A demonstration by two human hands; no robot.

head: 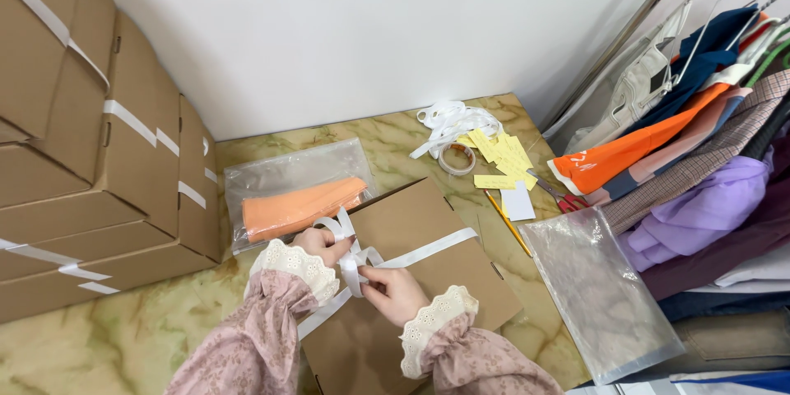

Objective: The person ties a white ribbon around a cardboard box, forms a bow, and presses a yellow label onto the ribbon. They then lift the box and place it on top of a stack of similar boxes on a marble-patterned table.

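Observation:
A flat brown cardboard box lies on the marble table in front of me, with a white ribbon running across its lid. My left hand pinches a loop of the ribbon at the box's left side. My right hand grips the ribbon's bow just beside it. Both sleeves are pink with white lace cuffs.
Stacked cardboard boxes with white ribbon stand at the left. A clear bag with an orange garment lies behind the box. A ribbon pile, tape roll, yellow labels, pencil, scissors, an empty clear bag and hanging clothes fill the right.

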